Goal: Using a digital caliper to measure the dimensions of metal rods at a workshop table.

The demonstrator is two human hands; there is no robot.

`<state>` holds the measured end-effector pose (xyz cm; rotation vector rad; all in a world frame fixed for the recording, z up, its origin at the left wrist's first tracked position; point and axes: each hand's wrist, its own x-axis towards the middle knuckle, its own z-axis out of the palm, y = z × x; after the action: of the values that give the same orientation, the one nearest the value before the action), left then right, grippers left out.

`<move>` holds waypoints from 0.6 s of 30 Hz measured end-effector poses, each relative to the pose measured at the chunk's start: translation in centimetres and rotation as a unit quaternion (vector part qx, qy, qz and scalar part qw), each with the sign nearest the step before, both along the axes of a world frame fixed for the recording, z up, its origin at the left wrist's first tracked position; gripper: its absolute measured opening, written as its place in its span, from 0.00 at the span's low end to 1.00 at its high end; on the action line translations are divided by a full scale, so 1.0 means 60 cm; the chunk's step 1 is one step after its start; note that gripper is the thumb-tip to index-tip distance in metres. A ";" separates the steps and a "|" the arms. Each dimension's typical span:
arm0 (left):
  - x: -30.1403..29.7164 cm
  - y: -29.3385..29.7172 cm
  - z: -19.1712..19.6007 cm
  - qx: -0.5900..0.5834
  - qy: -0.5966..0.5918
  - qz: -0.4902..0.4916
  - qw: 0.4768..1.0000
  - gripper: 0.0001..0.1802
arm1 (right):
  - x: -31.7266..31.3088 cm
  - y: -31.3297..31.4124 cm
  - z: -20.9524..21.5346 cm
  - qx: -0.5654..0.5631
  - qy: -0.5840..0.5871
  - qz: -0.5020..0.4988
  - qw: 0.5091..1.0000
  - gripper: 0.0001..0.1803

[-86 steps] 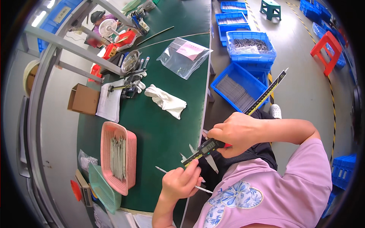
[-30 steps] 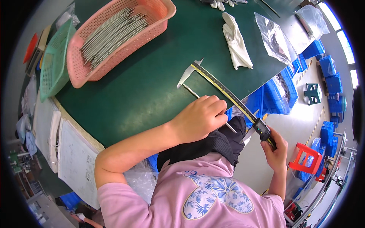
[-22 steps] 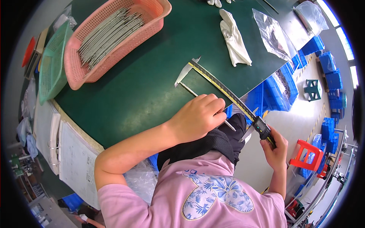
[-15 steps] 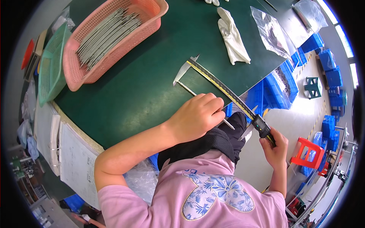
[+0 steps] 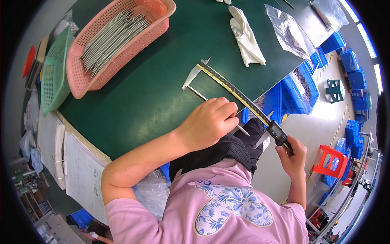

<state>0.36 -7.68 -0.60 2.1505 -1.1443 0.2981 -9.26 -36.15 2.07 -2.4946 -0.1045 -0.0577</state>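
Left hand: fingers were curled round the middle of a thin metal rod, gripping it, back of the hand toward the camera. Right hand: thumb and fingers were clamped on the slider end of a digital caliper, near its display unit.

Caliper was spread wide, jaws well apart, beam slanting from upper left to lower right. Rod ran roughly parallel to the beam, on its lower-left side. Far rod end sat at the fixed jaw, near end near the sliding jaw; couldn't tell whether either touched. Fixed jaw and far rod end were over the green table; slider was past its edge.

Farther out on the table: pink basket holding a bundle of similar rods, green basket just beside it on the left, white glove and clear plastic bag toward the right. Blue bins stood beyond the table edge, red stool on the floor at right.
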 end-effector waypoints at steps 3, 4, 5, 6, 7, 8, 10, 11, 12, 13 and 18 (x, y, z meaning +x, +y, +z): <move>0.000 0.000 -0.002 0.002 -0.005 0.004 1.000 0.07 | 0.000 0.002 0.000 -0.001 0.000 -0.001 1.000 0.18; -0.001 0.000 -0.001 0.002 -0.005 0.004 1.000 0.07 | 0.000 0.002 0.001 -0.003 0.001 -0.002 1.000 0.17; -0.002 0.000 0.000 0.003 -0.006 0.006 1.000 0.07 | 0.000 0.002 0.001 -0.003 0.001 -0.002 1.000 0.17; -0.002 0.000 0.001 0.004 -0.008 0.009 1.000 0.07 | -0.001 0.002 -0.001 -0.004 0.005 -0.004 1.000 0.17; -0.003 0.000 0.001 0.005 -0.008 0.009 1.000 0.07 | -0.002 0.002 -0.002 -0.004 0.008 -0.007 1.000 0.17; -0.004 0.000 0.001 0.002 -0.008 0.010 1.000 0.07 | -0.003 0.002 -0.003 -0.003 0.009 -0.007 1.000 0.17; -0.006 0.000 0.001 0.000 -0.007 0.012 1.000 0.07 | -0.005 0.005 -0.005 -0.001 0.000 -0.007 1.000 0.17; -0.007 0.001 0.000 -0.006 -0.010 0.014 1.000 0.08 | -0.006 0.005 -0.005 0.000 0.000 -0.008 1.000 0.17; -0.006 0.000 -0.001 -0.012 -0.013 0.015 1.000 0.08 | -0.006 0.006 -0.005 0.000 0.001 -0.007 1.000 0.17; -0.006 -0.001 -0.001 -0.012 -0.012 0.013 1.000 0.08 | -0.007 0.006 -0.005 0.000 0.001 -0.007 1.000 0.17; -0.005 -0.004 0.000 -0.022 -0.005 0.020 1.000 0.10 | -0.007 0.009 -0.008 0.002 0.009 -0.025 1.000 0.17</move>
<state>0.04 -7.91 -0.59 2.1372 -1.0922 0.3493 -9.65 -35.63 1.60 -2.4928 -0.0342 -0.0569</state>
